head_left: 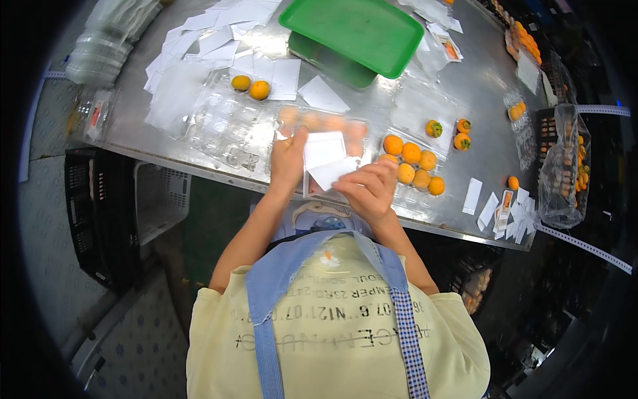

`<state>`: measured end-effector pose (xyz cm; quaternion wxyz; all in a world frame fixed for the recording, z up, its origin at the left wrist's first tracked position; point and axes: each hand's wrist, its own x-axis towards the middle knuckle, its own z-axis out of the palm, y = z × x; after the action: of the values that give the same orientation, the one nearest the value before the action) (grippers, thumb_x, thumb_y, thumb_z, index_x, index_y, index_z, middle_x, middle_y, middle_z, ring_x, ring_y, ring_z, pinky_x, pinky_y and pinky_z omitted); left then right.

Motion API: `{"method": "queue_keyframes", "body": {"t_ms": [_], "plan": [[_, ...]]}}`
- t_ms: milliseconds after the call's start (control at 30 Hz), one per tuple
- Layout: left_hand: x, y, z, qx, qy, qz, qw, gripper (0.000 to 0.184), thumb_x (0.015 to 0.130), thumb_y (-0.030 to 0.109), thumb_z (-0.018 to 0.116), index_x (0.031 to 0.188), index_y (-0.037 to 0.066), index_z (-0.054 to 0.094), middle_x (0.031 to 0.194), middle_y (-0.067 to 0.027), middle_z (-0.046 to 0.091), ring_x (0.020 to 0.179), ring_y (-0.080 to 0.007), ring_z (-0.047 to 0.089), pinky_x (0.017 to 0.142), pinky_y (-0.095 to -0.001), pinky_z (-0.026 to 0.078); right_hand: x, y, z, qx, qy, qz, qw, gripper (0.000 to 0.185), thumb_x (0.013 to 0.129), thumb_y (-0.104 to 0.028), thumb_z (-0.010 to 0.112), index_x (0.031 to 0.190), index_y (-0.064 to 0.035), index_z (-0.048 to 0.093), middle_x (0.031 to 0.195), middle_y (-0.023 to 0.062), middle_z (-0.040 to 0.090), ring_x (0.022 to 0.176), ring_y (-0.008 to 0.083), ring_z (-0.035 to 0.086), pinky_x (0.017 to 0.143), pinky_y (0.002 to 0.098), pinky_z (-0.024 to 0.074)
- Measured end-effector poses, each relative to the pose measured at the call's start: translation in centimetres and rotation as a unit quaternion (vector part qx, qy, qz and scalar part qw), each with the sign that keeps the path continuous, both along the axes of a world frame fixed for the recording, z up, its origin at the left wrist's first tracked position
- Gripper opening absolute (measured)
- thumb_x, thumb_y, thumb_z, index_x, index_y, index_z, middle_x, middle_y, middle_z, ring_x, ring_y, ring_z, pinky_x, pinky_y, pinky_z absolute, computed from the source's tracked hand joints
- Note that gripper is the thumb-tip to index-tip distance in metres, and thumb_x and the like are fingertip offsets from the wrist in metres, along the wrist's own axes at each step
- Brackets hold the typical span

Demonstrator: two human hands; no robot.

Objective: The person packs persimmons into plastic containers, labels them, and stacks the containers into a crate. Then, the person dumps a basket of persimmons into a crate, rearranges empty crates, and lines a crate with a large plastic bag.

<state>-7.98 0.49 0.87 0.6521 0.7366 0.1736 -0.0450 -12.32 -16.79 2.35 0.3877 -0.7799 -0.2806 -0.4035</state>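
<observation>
In front of my body, my left hand [288,161] closes around the left side of a small white paper box [324,147], thumb on top. My right hand [370,191] pinches a white card [330,174] that lies tilted across the near part of the box. Just beyond my hands is a clear plastic tray [362,122] with orange fruit [332,123] under its cover. Close to my right hand, more orange fruit [411,153] sits in another clear tray. Two yellow-orange fruits [259,90] rest at the far left of an open clear clamshell [222,136].
A green tray [352,30] stands at the far middle of the metal table [266,181]. White cards [199,40] are scattered far left, with stacked clear containers [103,50] beyond. Loose persimmons [462,141] and more cards [512,216] lie right. Black crates [100,213] stand below left.
</observation>
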Motion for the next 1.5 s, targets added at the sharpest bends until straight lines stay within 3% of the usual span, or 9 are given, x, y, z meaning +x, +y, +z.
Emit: {"method": "queue_keyframes", "body": {"t_ms": [433,733,1033,1100,1167,1233,1333,1400,1500], "plan": [[2.6,15.7,4.2,-0.022,-0.022,0.218,0.975,0.038,0.096,0.032,0.045,0.104,-0.002,0.059,0.086,-0.0089,0.064,0.072,-0.0157,0.064,0.059,-0.0277,0.052,-0.7,0.8,2.0,0.23,0.181,0.009,0.956,0.018,0.065,0.007,0.069,0.078,-0.0029,0.06,0.08,0.0071,0.061,0.079,0.0229,0.055,0.072,0.0306,0.0428],[8.2,33.2,2.6,-0.097,-0.105,0.295,0.945,0.031,0.087,0.004,0.057,0.114,-0.006,0.046,0.096,-0.0127,0.06,0.076,-0.0212,0.063,0.069,-0.0308,0.057,-0.6,5.5,0.9,0.304,0.302,0.024,0.903,0.015,0.076,0.008,0.065,0.089,0.0022,0.058,0.086,0.0089,0.061,0.077,0.0131,0.056,0.071,0.0232,0.0448],[21.2,57.5,-1.1,-0.195,-0.166,0.386,0.886,0.037,0.085,0.012,0.061,0.111,-0.01,0.046,0.106,-0.0172,0.055,0.091,-0.0309,0.061,0.076,-0.0352,0.056,0.9,9.8,1.5,0.349,0.362,-0.026,0.864,0.012,0.081,0.006,0.062,0.092,0.0018,0.057,0.087,0.0046,0.058,0.075,0.0079,0.055,0.068,0.019,0.0447],[21.2,56.6,1.5,0.063,-0.047,0.407,0.91,0.056,0.078,0.025,0.071,0.116,-0.008,0.046,0.11,-0.0185,0.054,0.095,-0.0323,0.059,0.077,-0.0424,0.052,2.1,9.9,0.3,0.364,0.403,-0.05,0.839,0.011,0.082,0.005,0.062,0.092,0.0014,0.057,0.087,0.0033,0.058,0.074,0.0067,0.055,0.067,0.0184,0.0444],[20.6,47.6,7.6,0.5,0.091,0.487,0.71,0.064,0.07,0.032,0.078,0.115,-0.005,0.052,0.107,-0.0191,0.057,0.098,-0.0286,0.057,0.08,-0.0429,0.047,4.1,9.5,0.1,0.397,0.397,-0.057,0.826,0.009,0.084,0.001,0.061,0.092,0.0001,0.057,0.083,-0.0002,0.058,0.072,0.0042,0.054,0.065,0.0171,0.0435],[20.8,41.5,6.4,0.603,-0.114,0.499,0.612,0.049,0.073,0.028,0.076,0.108,-0.001,0.059,0.103,-0.0158,0.061,0.098,-0.0227,0.056,0.083,-0.0381,0.045,5.2,7.7,-0.8,0.403,0.414,-0.089,0.811,0.008,0.085,-0.001,0.061,0.092,-0.0003,0.058,0.08,-0.0013,0.058,0.07,0.0034,0.054,0.064,0.0167,0.0431],[19.6,35.5,2.7,0.371,-0.345,0.224,0.833,0.033,0.077,0.024,0.072,0.1,0.001,0.064,0.097,-0.0093,0.065,0.092,-0.0171,0.058,0.082,-0.0311,0.045,6.0,6.2,-3.2,0.398,0.431,-0.094,0.804,0.009,0.085,-0.004,0.063,0.092,-0.0007,0.059,0.079,-0.0009,0.06,0.068,0.0029,0.054,0.061,0.0161,0.0423],[16.0,26.3,1.4,0.199,-0.229,0.067,0.95,0.024,0.081,0.018,0.069,0.099,0.002,0.065,0.094,-0.0049,0.066,0.086,-0.0125,0.058,0.078,-0.0273,0.046,6.4,6.2,-4.2,0.39,0.443,-0.092,0.802,0.009,0.084,-0.004,0.064,0.091,-0.0006,0.06,0.079,-0.0002,0.061,0.067,0.003,0.054,0.059,0.0163,0.0426],[11.0,16.7,0.2,0.147,-0.121,-0.115,0.975,0.016,0.081,0.018,0.066,0.088,0.004,0.069,0.077,-0.0022,0.065,0.071,-0.0087,0.057,0.068,-0.0234,0.046,6.6,6.4,-5.4,0.38,0.461,-0.075,0.799,0.009,0.083,-0.004,0.064,0.091,0.0002,0.061,0.079,-0.0006,0.061,0.067,0.0029,0.055,0.06,0.0164,0.0435]]}}
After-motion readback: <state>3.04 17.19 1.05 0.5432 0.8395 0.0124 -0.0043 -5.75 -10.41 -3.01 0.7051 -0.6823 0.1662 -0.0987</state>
